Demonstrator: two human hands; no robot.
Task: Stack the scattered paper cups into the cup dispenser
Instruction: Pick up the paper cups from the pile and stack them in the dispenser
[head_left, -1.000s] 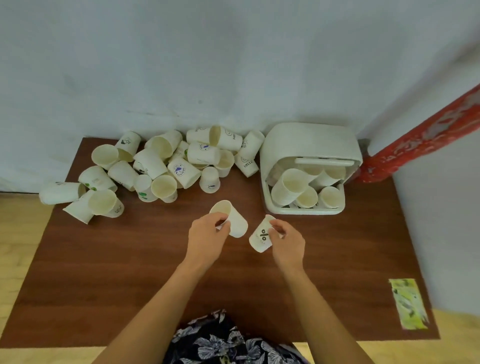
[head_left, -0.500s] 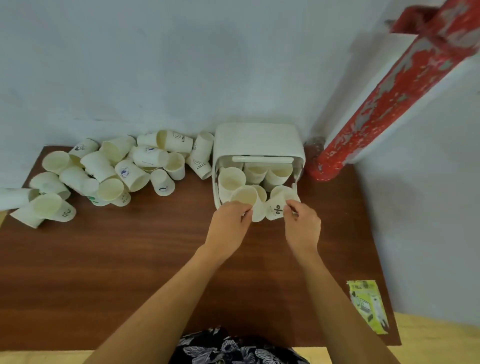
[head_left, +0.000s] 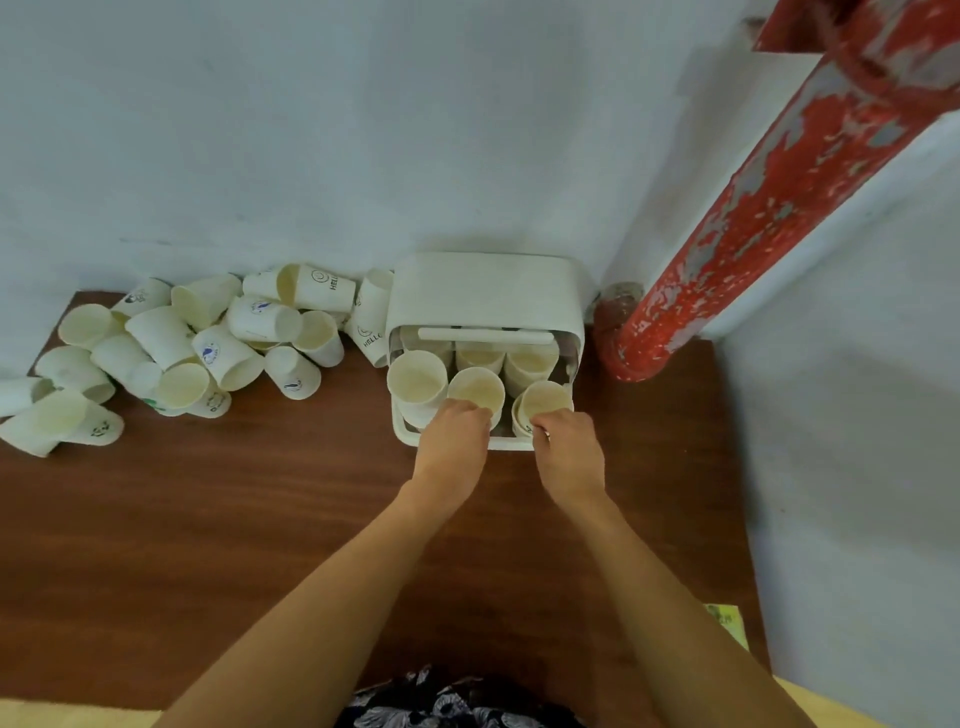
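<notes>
both hands reach into the front of the white cup dispenser (head_left: 483, 291), which stands at the back of the dark wooden bench (head_left: 208, 519), against the pale wall (head_left: 363, 130). the left hand (head_left: 453, 441) has its fingers curled round the cup in the front middle slot (head_left: 476, 388), gripping it near the rim. the right hand (head_left: 570, 452) holds the cup in the front right slot (head_left: 543, 400) the same way, fingers clamped on its near side; a dark printed mark shows on that cup just beside the fingers, too hidden to read. a third open cup (head_left: 417, 378) stands in the front left slot, touching the middle one. more cups sit in the row behind, under the white bar (head_left: 485, 335) that crosses the dispenser's opening.

the loose cups (head_left: 208, 343) lie in a heap on the bench to the left of the dispenser, most on their sides, some touching it. one cup at the back (head_left: 322, 286) reads "hel", cut off by its neighbour, below a small smiley face; another leaning on the dispenser (head_left: 371, 332) reads "hello". a cup in the heap (head_left: 223, 356) carries a round blue logo, and one near the front (head_left: 293, 373) has a small blue mark, neither readable.

a red pipe with peeling paint (head_left: 753, 208) rises at the right corner. a yellow-green printed slip (head_left: 727, 621) lies at the bench's right edge, its writing too small to read.
</notes>
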